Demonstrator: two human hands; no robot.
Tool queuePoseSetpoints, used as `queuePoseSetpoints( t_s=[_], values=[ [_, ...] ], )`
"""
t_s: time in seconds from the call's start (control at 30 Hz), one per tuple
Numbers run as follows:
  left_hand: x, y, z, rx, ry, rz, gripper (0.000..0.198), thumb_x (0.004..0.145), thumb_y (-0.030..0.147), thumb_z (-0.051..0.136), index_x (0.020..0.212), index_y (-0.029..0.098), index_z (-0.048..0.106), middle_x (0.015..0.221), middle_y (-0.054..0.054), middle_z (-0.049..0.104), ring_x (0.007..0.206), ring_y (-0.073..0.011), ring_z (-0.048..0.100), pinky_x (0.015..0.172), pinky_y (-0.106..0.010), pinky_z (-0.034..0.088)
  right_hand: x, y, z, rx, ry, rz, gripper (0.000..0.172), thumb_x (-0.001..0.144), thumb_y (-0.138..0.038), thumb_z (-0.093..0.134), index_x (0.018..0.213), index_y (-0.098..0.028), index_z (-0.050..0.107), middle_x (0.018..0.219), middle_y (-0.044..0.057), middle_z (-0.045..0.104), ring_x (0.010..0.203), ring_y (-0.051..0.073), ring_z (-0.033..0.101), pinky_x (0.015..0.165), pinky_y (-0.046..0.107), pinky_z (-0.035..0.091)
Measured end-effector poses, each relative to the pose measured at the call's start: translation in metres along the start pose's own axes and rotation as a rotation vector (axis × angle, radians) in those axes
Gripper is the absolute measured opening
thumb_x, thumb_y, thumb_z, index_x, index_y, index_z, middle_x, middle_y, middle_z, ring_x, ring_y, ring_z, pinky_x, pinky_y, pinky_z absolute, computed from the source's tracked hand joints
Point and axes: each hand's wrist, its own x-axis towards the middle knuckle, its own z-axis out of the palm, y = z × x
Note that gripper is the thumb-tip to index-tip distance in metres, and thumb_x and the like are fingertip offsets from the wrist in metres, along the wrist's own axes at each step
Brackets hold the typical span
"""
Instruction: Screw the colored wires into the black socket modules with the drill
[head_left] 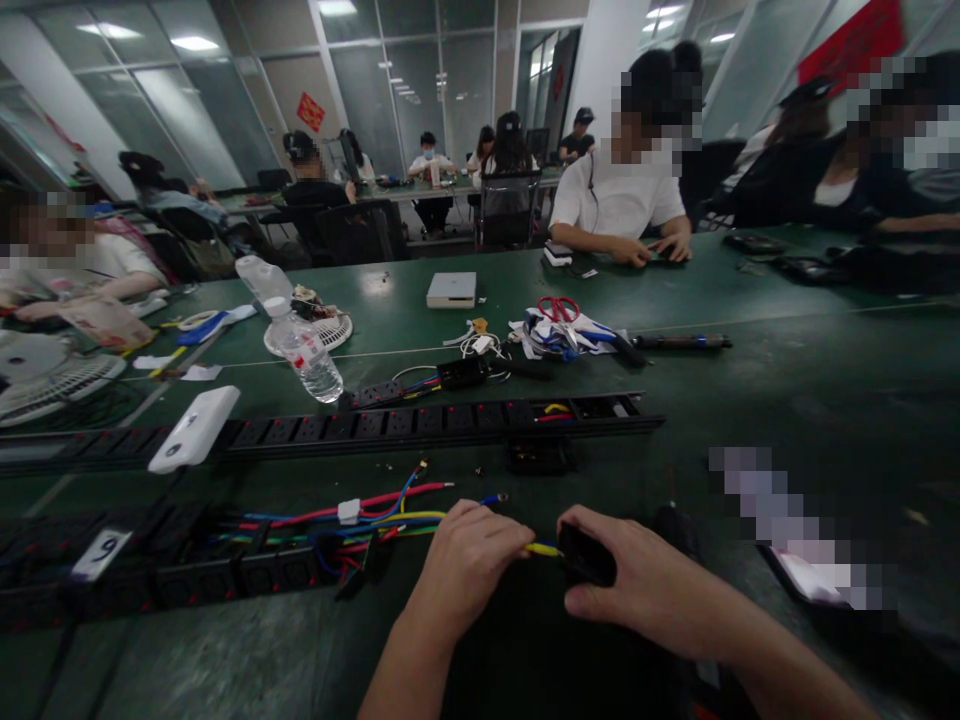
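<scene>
We take the labelled power strip as our landmark. Past its right end, beyond the loose wires, our left hand pinches a yellow wire, and our right hand is closed round a black housing, right of the strip. The hands are apart, bridged by a short visible stretch of wire; whether it comes from the strip we cannot tell, as our left hand covers it.

To work neatly, we should pinch close to the housing, line the wire up straight with where it seems to meet the housing, and grip the housing firmly without squeezing hard. Slack towards the strip would spare the wire from tugging. We should also mind the blue wire right of the strip, just behind our left hand, which might snag.
</scene>
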Motion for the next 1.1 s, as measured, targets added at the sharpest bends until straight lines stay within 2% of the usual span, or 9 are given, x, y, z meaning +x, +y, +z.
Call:
queuePoseSetpoints(
  t_s=[0.13, 0.23, 0.37, 0.47, 0.57, 0.7, 0.9, 1.0, 1.1],
  values=[
    [0.002, 0.003, -0.001, -0.009, 0.015, -0.004, 0.012, 0.098, 0.019, 0.055, 0.101, 0.023, 0.066, 0.094, 0.002, 0.075, 0.084, -0.0134, 0.066, 0.08, -0.032, 0.039, 0.003, 0.005, 0.0, 0.031, 0.004, 0.008, 0.039, 0.08, -0.038, 0.072, 0.114, -0.026, 0.058, 0.107, -0.001, 0.063, 0.097, 0.02, 0.058, 0.085, 0.031, 0.043],
    [0.003, 0.01, 0.0, 0.01, -0.016, -0.024, 0.01, 0.097, 0.019, 0.056, 0.103, 0.022, 0.064, 0.099, 0.001, 0.074, 0.087, -0.0142, 0.066, 0.082, -0.033, 0.039, 0.006, 0.007, 0.001, 0.022, 0.007, 0.018, 0.036, 0.08, -0.038, 0.071, 0.111, -0.025, 0.059, 0.106, -0.001, 0.063, 0.097, 0.019, 0.058, 0.084, 0.03, 0.044],
    [0.004, 0.016, 0.009, 0.133, -0.105, -0.042, 0.008, 0.092, 0.026, 0.064, 0.098, 0.022, 0.062, 0.092, 0.001, 0.073, 0.084, -0.0168, 0.064, 0.079, -0.034, 0.04, 0.008, 0.002, 0.005, -0.075, 0.051, 0.07, 0.038, 0.078, -0.043, 0.073, 0.107, -0.023, 0.06, 0.105, 0.003, 0.064, 0.098, 0.026, 0.058, 0.083, 0.037, 0.041],
    [0.004, 0.016, 0.016, 0.197, -0.12, -0.003, 0.001, 0.094, 0.023, 0.061, 0.094, 0.022, 0.062, 0.087, 0.003, 0.071, 0.08, -0.0153, 0.061, 0.076, -0.034, 0.038, 0.006, -0.005, 0.011, -0.145, 0.084, 0.105, 0.038, 0.077, -0.043, 0.073, 0.106, -0.023, 0.059, 0.102, 0.004, 0.065, 0.098, 0.029, 0.058, 0.082, 0.041, 0.038],
    [0.003, 0.012, 0.016, 0.167, -0.123, 0.021, 0.006, 0.097, 0.022, 0.057, 0.092, 0.021, 0.06, 0.087, 0.003, 0.071, 0.078, -0.0141, 0.06, 0.074, -0.032, 0.038, 0.002, -0.01, 0.013, -0.184, 0.108, 0.12, 0.04, 0.076, -0.042, 0.073, 0.109, -0.024, 0.058, 0.101, 0.004, 0.065, 0.097, 0.031, 0.057, 0.081, 0.043, 0.036],
    [0.002, 0.009, 0.012, 0.114, -0.072, 0.026, 0.013, 0.099, 0.021, 0.052, 0.09, 0.021, 0.06, 0.079, 0.003, 0.069, 0.073, -0.0139, 0.058, 0.073, -0.031, 0.036, -0.002, -0.01, 0.006, -0.155, 0.088, 0.086, 0.041, 0.077, -0.043, 0.073, 0.112, -0.027, 0.058, 0.105, 0.0, 0.064, 0.099, 0.026, 0.057, 0.084, 0.04, 0.037],
    [0.002, 0.011, 0.008, 0.162, -0.005, 0.027, 0.01, 0.099, 0.019, 0.05, 0.091, 0.02, 0.056, 0.082, 0.001, 0.068, 0.075, -0.0154, 0.057, 0.074, -0.033, 0.037, -0.003, -0.001, -0.004, -0.082, 0.013, 0.008, 0.04, 0.079, -0.041, 0.074, 0.112, -0.027, 0.058, 0.106, -0.003, 0.064, 0.097, 0.019, 0.058, 0.084, 0.031, 0.041],
    [0.003, 0.013, 0.011, 0.207, -0.016, 0.018, 0.012, 0.099, 0.018, 0.049, 0.088, 0.02, 0.054, 0.081, 0.001, 0.066, 0.074, -0.0158, 0.057, 0.074, -0.033, 0.038, -0.003, 0.006, -0.001, -0.087, 0.015, 0.014, 0.044, 0.077, -0.039, 0.075, 0.116, -0.028, 0.056, 0.109, -0.003, 0.063, 0.099, 0.019, 0.058, 0.086, 0.031, 0.042],
    [0.003, 0.017, 0.011, 0.248, -0.09, -0.037, 0.012, 0.098, 0.019, 0.05, 0.087, 0.02, 0.053, 0.08, 0.001, 0.065, 0.076, -0.0174, 0.058, 0.075, -0.034, 0.04, -0.003, 0.009, 0.003, -0.139, 0.054, 0.034, 0.048, 0.074, -0.034, 0.078, 0.116, -0.029, 0.055, 0.107, -0.004, 0.064, 0.099, 0.02, 0.059, 0.086, 0.034, 0.042]
  ],
)
